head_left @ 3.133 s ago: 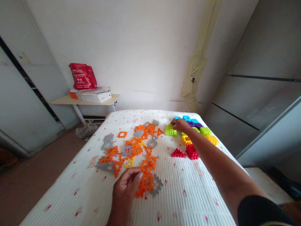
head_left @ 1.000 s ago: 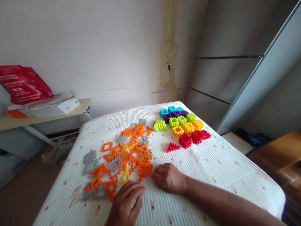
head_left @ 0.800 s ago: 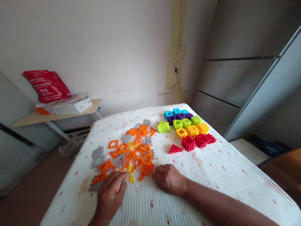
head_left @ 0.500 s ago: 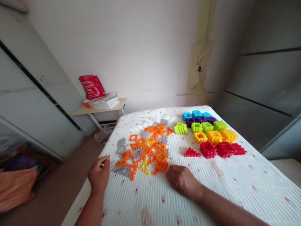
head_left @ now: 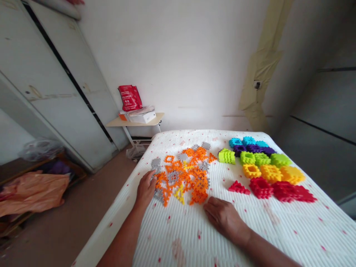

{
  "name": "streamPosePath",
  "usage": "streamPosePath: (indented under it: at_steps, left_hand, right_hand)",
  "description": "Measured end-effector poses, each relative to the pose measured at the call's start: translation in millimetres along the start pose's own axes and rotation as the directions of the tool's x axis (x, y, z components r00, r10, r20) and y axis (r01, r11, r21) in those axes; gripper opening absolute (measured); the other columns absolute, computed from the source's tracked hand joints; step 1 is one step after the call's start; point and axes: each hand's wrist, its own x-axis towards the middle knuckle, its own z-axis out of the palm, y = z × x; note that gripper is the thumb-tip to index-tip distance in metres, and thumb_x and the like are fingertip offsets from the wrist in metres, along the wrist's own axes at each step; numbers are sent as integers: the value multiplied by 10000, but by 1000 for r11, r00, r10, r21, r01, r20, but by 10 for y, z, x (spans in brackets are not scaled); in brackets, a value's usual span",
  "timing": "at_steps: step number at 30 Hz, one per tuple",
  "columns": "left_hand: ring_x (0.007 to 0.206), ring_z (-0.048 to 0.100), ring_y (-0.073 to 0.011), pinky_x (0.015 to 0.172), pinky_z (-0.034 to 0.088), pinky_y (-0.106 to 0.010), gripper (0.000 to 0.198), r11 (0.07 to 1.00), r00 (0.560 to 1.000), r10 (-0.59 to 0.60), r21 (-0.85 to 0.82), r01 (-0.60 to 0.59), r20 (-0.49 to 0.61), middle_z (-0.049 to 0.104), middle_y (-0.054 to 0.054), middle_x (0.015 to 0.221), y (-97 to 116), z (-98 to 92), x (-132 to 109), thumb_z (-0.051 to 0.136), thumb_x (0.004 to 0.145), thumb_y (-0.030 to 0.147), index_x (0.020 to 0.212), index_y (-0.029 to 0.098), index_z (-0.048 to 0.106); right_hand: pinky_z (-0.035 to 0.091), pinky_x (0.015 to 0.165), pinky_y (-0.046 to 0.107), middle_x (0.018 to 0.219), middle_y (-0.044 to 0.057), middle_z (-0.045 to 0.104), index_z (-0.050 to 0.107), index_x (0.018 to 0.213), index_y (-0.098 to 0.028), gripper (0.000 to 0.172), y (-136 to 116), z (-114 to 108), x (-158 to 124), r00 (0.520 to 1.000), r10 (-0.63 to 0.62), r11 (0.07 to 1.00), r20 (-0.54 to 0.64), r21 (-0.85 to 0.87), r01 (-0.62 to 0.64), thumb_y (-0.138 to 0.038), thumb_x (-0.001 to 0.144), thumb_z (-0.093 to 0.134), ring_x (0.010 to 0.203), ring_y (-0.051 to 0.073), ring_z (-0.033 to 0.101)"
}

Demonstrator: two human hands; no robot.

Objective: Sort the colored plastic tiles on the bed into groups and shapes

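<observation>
A loose heap of flat orange, grey and yellow interlocking pieces (head_left: 189,174) lies on a white ribbed mattress (head_left: 250,233). My left hand (head_left: 145,190) rests at the heap's left edge, its fingers stretched onto a grey piece there. My right hand (head_left: 224,218) lies knuckles up on the mattress just below the heap's right corner, with its fingers curled under. To the right stand sorted stacks: cyan (head_left: 241,141), purple (head_left: 254,149), green (head_left: 261,158), yellow and orange (head_left: 274,173), red (head_left: 279,188). A lime stack (head_left: 226,156) and a red triangle stack (head_left: 238,187) stand apart from them.
A small side table (head_left: 136,121) with a red bag (head_left: 129,97) and a white box stands against the far wall. Grey wardrobe doors (head_left: 55,104) line the left. An orange plastic bag (head_left: 30,189) lies on the floor at the left. The mattress edge drops off near my left forearm.
My right hand came back from the lime stack and settled below the heap. My left hand slid from the heap's near edge out to the left, then back onto its left edge. The view swung left.
</observation>
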Motion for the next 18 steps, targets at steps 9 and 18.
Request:
streamPosePath:
  at_steps: [9,18]
  left_hand:
    - [1048,593,-227,947,433,-366,463,994,996,-76,-72,79,43,652,-107,1121,102,-45,-53,393,789,437,1081,159,620]
    - [931,626,-225,888,465,-359,357,996,995,-17,-83,8,-100,698,-74,977,74,-77,-57,431,774,407,925,187,667]
  right_hand:
    - [358,570,202,759,6,576,548,796,-178,145,-19,23,132,992,122,992,-6,-20,-122,-116,845,427,645,102,550]
    - [356,566,208,746,3,568,545,790,-180,151,-11,32,108,993,100,994,-58,-39,-103,-120,857,423,638,98,546]
